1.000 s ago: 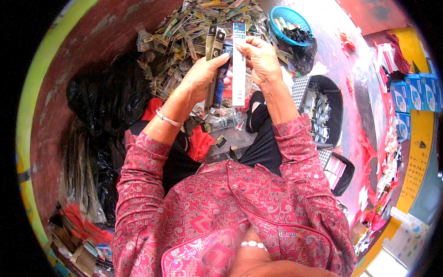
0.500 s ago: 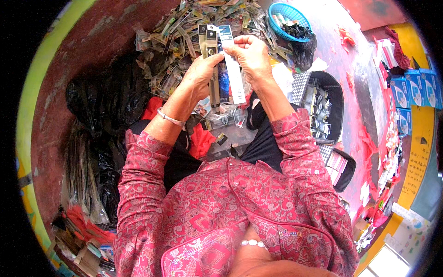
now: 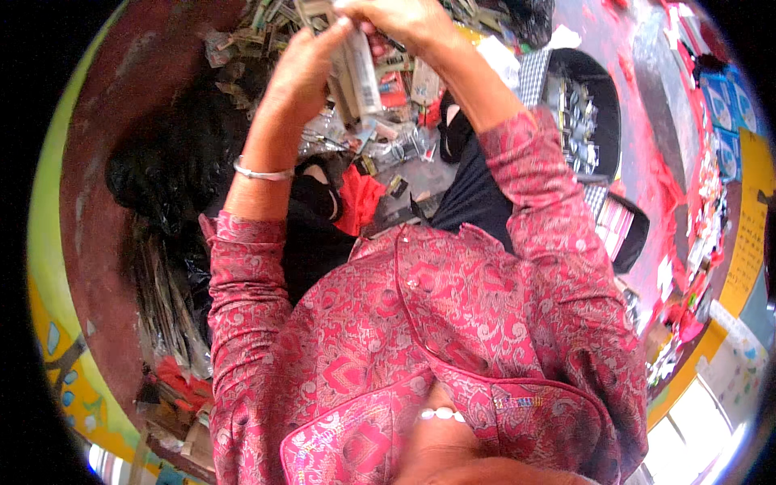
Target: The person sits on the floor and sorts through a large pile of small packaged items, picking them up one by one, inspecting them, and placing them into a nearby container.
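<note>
Several long, narrow flat packages (image 3: pixel 353 81), whitish and tan, are held at the top edge of the view. My left hand (image 3: pixel 305 77) is closed round their left side, with its thumb pointing up along them. At their upper end my right hand (image 3: pixel 408 23) is closed, thumb and fingers bent in and meeting the left thumb. The top of the packages is partly cut off by the view's edge, and motion blurs them. Beneath them lies a litter of small clear packets (image 3: pixel 388 141).
A pile of small packets (image 3: pixel 250 36) spreads beyond my hands. Black plastic bags (image 3: pixel 174 153) lie at left. At right stand a black box of silvery packets (image 3: pixel 578 113) and a smaller box of pink-white cards (image 3: pixel 618 226). Red cloth (image 3: pixel 360 198) lies between my feet.
Both hands and the packages sit higher in the view, which has shifted. The packages, fanned apart before, are now closer together, and the blue basket is out of view.
</note>
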A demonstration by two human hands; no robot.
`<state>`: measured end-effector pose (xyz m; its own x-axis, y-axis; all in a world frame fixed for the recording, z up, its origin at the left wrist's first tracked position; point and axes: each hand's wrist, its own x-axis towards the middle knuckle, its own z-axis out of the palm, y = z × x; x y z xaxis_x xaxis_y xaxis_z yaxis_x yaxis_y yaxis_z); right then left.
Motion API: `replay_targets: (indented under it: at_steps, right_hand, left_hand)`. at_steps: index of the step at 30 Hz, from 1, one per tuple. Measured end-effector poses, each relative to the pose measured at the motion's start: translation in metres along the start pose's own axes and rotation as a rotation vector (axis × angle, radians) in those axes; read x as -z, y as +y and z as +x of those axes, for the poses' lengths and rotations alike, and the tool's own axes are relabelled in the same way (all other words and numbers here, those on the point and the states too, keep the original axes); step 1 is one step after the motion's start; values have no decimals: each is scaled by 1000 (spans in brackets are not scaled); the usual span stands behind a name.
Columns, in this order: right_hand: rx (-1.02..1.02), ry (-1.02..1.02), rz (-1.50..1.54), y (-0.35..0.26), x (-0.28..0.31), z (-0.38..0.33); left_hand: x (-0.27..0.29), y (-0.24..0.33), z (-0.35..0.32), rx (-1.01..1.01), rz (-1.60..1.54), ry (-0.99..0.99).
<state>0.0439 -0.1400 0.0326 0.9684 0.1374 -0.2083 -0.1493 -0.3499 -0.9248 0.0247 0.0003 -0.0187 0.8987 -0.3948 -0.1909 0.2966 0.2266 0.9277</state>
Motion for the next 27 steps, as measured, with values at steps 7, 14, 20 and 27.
replay_targets:
  at_steps: [7, 14, 20, 27]
  right_hand:
    - [10, -142, 354, 7, 18, 20]
    - [18, 92, 277, 36, 72, 44]
    - [-21, 130, 249, 86, 127, 62]
    - [-233, 422, -60, 214, 176, -9]
  left_hand:
    - [23, 16, 12, 5, 124, 103]
    - [40, 43, 10, -19, -184, 283]
    - [56, 39, 18, -2, -312, 376]
    - [66, 24, 37, 56, -551, 153]
